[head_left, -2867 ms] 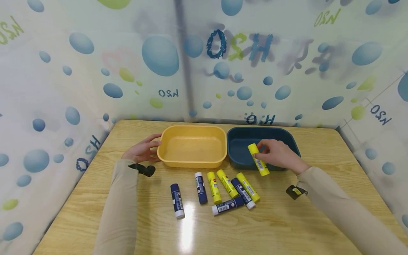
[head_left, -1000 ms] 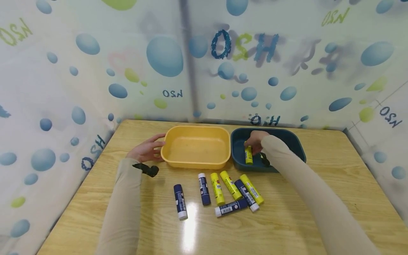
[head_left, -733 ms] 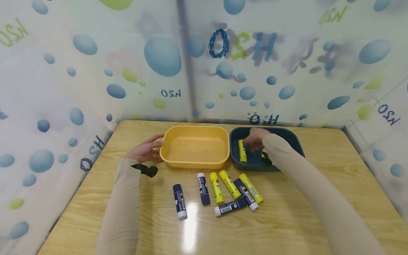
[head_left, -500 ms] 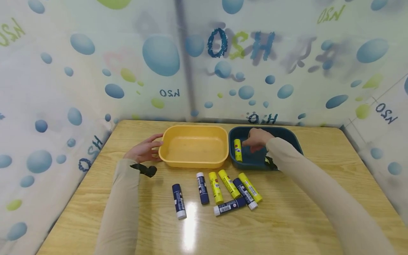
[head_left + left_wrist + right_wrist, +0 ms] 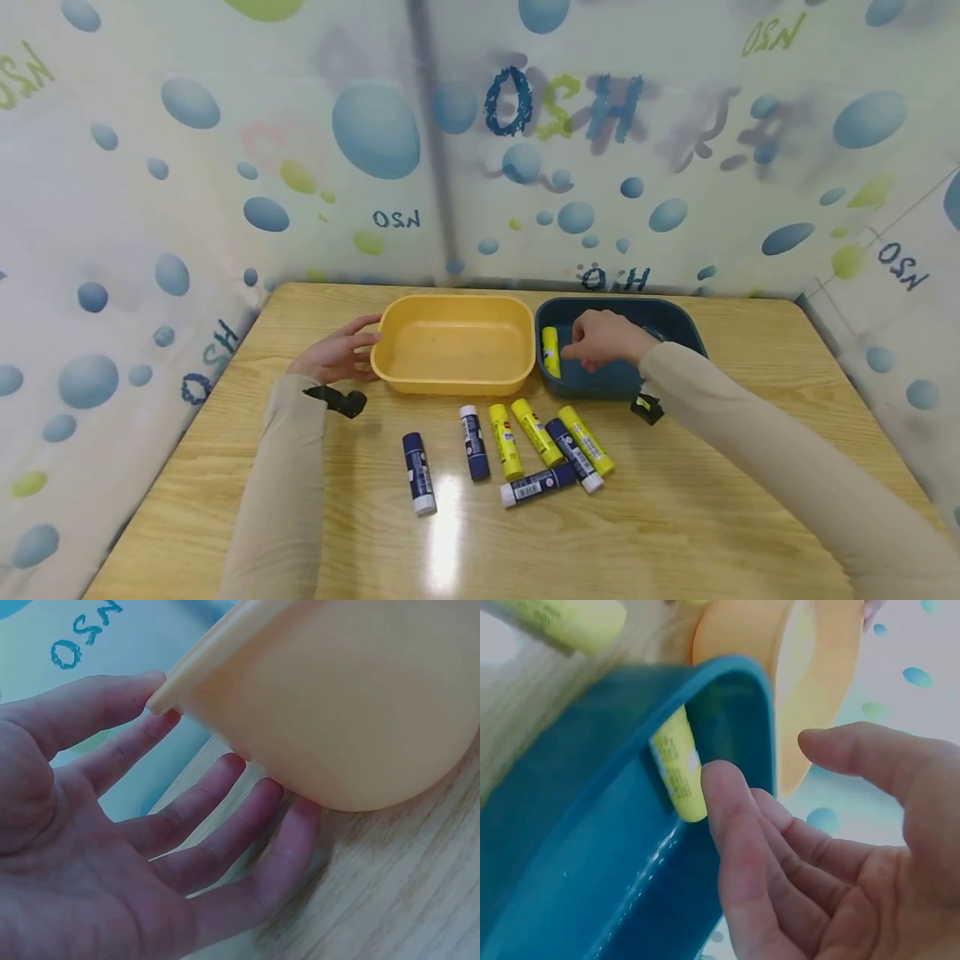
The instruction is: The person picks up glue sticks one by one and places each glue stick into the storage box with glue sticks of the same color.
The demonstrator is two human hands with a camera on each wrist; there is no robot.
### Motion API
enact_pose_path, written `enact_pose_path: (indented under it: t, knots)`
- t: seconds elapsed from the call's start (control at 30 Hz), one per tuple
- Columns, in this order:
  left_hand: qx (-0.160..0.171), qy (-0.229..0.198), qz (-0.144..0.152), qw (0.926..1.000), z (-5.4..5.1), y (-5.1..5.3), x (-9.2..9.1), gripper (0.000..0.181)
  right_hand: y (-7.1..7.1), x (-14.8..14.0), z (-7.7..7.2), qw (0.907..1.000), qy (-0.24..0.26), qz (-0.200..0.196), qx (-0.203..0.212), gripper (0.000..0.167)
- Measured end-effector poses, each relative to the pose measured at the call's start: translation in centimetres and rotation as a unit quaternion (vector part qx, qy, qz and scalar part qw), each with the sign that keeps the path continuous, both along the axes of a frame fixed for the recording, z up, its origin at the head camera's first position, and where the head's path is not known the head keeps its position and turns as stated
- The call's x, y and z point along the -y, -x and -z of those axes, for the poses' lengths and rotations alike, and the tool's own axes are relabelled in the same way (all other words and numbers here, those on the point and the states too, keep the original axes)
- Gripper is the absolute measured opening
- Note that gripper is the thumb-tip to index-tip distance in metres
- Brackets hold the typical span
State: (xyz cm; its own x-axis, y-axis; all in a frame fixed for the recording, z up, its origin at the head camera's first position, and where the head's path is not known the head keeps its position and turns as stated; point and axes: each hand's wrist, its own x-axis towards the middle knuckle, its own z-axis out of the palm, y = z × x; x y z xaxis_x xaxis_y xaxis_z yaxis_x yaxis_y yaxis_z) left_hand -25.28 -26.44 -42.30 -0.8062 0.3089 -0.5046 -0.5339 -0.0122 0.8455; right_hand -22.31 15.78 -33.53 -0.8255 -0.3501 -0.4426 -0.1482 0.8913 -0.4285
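My left hand point(image 5: 333, 352) touches the left end of a yellow-orange plastic bin point(image 5: 453, 387). In the left wrist view its thumb tip is at the rim and its other fingertips lie against the outer wall. My right hand point(image 5: 606, 340) hovers over a dark blue bin point(image 5: 592, 390), holding nothing. A yellow glue stick point(image 5: 551, 352) lies inside that bin against its left end, just left of the right fingertips. The right wrist view shows this glue stick point(image 5: 679, 769) close to the index fingertip, with the thumb apart; whether they touch I cannot tell.
In front of the bins, several yellow glue sticks point(image 5: 506, 442) and navy glue sticks point(image 5: 418, 473) with white ends lie on the wooden table point(image 5: 360, 533). A navy one point(image 5: 537, 485) lies crosswise. The bins stand side by side near a patterned wall point(image 5: 480, 192).
My right hand carried a yellow glue stick into the blue bin, laid it against the left end and let go. It has since drawn back slightly. My left hand has stayed at the yellow bin.
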Motion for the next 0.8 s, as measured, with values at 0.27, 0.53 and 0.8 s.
enact_pose_path:
  t: [0.27, 0.53, 0.8]
  knots:
    - [0.004, -0.002, -0.002, 1.0000, -0.2, 0.0, -0.1, 0.060, -2.5, 0.1, -0.1, 0.9998, -0.005, -0.016, -0.008, 0.022]
    - [0.001, -0.004, -0.004, 1.0000, 0.0, 0.0, 0.0, 0.058, -5.1, -0.3, 0.6, 0.9983, -0.024, -0.045, -0.029, 0.021]
    - [0.005, -0.009, -0.007, 0.9999, 0.1, 0.2, 0.0, 0.056, -7.6, -1.2, 3.2, 0.9972, -0.030, -0.056, -0.039, 0.024]
